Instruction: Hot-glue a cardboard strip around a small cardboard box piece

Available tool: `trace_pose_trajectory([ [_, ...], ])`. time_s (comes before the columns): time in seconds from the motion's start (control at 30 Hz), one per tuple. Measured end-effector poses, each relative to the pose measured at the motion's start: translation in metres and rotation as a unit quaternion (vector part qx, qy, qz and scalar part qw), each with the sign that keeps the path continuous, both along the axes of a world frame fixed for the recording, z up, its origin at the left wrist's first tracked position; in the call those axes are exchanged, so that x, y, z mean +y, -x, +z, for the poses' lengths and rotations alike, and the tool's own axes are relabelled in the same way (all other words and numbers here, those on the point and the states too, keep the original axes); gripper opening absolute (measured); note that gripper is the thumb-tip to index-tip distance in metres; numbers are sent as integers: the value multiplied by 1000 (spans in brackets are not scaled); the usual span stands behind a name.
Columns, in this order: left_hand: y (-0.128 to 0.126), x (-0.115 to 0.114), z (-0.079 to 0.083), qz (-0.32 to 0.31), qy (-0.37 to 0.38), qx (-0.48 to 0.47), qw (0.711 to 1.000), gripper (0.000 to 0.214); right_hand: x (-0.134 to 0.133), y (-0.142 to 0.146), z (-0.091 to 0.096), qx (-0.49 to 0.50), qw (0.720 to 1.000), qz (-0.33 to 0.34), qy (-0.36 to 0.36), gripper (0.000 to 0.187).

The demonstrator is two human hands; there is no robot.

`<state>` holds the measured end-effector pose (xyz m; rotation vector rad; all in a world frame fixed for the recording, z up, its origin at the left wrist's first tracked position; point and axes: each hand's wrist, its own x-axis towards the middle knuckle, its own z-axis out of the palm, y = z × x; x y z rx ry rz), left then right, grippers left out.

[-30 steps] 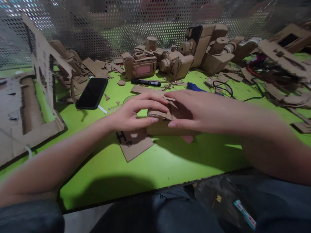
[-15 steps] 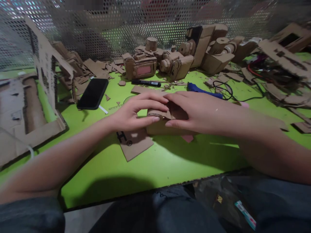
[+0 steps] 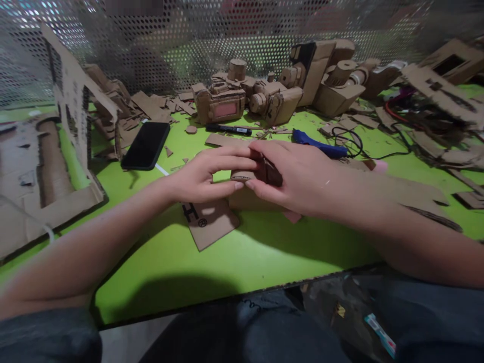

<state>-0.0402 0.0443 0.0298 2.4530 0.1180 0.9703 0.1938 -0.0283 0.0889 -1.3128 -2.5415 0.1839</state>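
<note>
Left hand (image 3: 204, 174): fingers pressed together and laid across the top of a small cardboard block (image 3: 247, 197), thumb against its near face, so the block's left end is pinched between fingers and thumb.

Right hand (image 3: 298, 174): fingers curled over the block's top from the other side, thumb low on the near face. Its thumb tip almost meets the left thumb tip. It covers most of the block's right half.

Block: sits on the green worktop (image 3: 264, 252), between the two hands. Only its near face and a strip of its top show.

Under the left hand's heel: flat cardboard scrap (image 3: 212, 222) with black print, one edge touching the block.
Just below the right hand: pink scrap (image 3: 292, 216), partly tucked under.

Beyond the left hand, well apart: black phone (image 3: 145, 145), lying face up.
Beyond both hands: black marker (image 3: 229, 129) lying flat, and past it a cardboard camera model (image 3: 219, 103) with a pink panel.
Just past the right hand's knuckles: a blue tool (image 3: 313, 142) with a black cord. What kind of tool it is cannot be told.
</note>
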Motion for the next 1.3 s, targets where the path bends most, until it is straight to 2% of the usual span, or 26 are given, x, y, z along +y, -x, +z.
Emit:
trace_pose_trajectory([
  [0.2, 1, -1, 5, -4, 11, 23, 1000, 39, -5, 5, 8, 3, 1000, -8, 29, 49],
  [0.33, -1, -4, 8, -2, 19, 23, 1000, 33, -7, 10, 6, -17, 999, -28, 10, 50],
  [0.6, 0, -2, 3, 1, 22, 22, 1000, 34, -6, 10, 6, -24, 999, -33, -2, 44],
  [0.83, 0, -2, 3, -7, -4, 16, 1000, 37, -5, 9, 4, -29, 999, -35, -2, 51],
  [0.97, 1, -1, 0, -1, 0, 16, 1000, 37, -4, 7, 0, -24, 999, -20, -15, 48],
  [1.3, -2, -4, -4, 2, -2, -12, 1000, 35, -4, 10, 2, -18, 1000, -17, 0, 46],
])
